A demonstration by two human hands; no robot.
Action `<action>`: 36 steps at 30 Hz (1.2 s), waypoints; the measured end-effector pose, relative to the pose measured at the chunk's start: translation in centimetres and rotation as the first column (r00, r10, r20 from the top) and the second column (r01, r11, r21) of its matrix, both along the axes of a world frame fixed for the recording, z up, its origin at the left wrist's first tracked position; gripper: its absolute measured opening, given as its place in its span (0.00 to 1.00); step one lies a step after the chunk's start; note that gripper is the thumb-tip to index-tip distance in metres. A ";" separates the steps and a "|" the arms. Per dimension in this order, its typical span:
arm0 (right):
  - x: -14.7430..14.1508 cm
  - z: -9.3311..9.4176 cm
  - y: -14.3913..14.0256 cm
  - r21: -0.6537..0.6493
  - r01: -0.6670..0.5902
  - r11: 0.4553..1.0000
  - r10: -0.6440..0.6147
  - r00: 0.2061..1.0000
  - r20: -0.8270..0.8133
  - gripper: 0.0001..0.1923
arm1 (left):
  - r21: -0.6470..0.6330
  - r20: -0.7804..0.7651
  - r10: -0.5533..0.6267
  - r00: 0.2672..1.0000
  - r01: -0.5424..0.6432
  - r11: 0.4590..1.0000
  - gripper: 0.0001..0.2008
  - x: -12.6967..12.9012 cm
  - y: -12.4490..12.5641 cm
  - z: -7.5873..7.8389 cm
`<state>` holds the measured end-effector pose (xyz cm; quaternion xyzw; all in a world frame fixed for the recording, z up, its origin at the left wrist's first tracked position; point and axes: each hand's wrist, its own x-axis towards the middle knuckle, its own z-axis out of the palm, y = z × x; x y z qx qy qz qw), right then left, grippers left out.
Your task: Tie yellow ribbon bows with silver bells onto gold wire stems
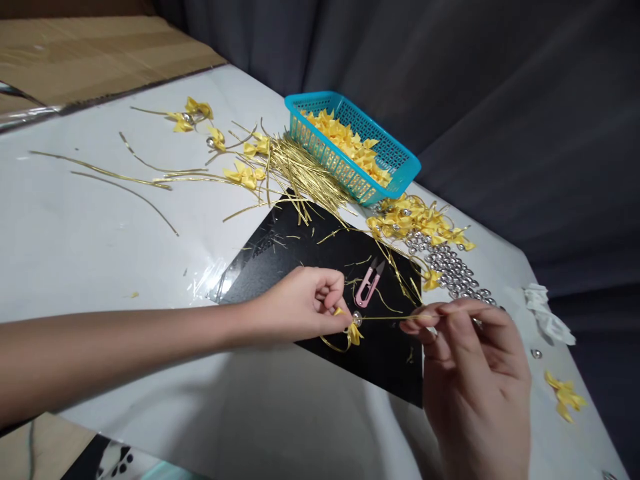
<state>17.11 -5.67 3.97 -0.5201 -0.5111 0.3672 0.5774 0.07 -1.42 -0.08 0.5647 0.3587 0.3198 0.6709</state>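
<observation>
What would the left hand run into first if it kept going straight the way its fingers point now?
Probably the right hand. The left hand points rightward along the gold wire, pinching a small yellow bow; the right hand's fingertips hold that wire's other end. Depth is uncertain.

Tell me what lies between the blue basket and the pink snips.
In the head view, gold wire ties and black sheet lie between the blue basket and the pink snips.

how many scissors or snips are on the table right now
1. The pink snips lie on the black sheet, just beyond the left hand. Others could be hidden under the gold wires.
</observation>
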 end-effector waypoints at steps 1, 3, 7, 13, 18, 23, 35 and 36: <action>0.0 0.1 -0.1 0.012 -0.003 1.000 0.003 1.000 0.000 0.03 | 0.006 -0.008 0.005 1.000 -0.005 1.000 0.16 0.0 0.0 0.0; 0.1 0.4 -0.2 0.036 -0.009 0.999 0.009 1.000 0.000 0.03 | 0.016 -0.025 0.018 1.000 -0.018 1.000 0.16 0.1 0.0 -0.1; 0.2 0.6 -0.4 0.092 0.037 0.995 -0.040 0.999 0.032 0.03 | 0.039 -0.051 0.030 0.998 -0.028 0.999 0.15 0.1 0.0 -0.2; 0.3 0.8 -0.2 0.034 0.135 0.990 -0.135 0.991 -0.010 0.04 | 0.084 -0.094 0.036 0.995 -0.028 0.996 0.15 0.1 0.0 -0.3; 0.3 1.2 0.0 0.066 0.182 0.981 -0.181 0.983 -0.020 0.03 | 0.115 -0.101 0.036 0.994 -0.025 0.993 0.15 0.1 0.0 -0.4; 0.3 1.3 -0.1 0.113 0.232 0.966 -0.233 0.972 -0.004 0.02 | 0.134 -0.118 0.039 0.992 -0.023 0.991 0.15 0.0 -0.1 -0.5; 3.3 1.6 -0.2 -0.208 0.084 0.974 -0.133 0.963 -0.233 0.07 | 0.176 -0.136 0.032 0.990 -0.007 0.984 0.15 0.1 -0.3 -0.8; 3.6 1.5 -0.2 -0.205 0.076 0.976 -0.124 0.964 -0.235 0.07 | 0.177 -0.136 0.032 0.990 -0.008 0.984 0.15 0.1 -0.3 -0.9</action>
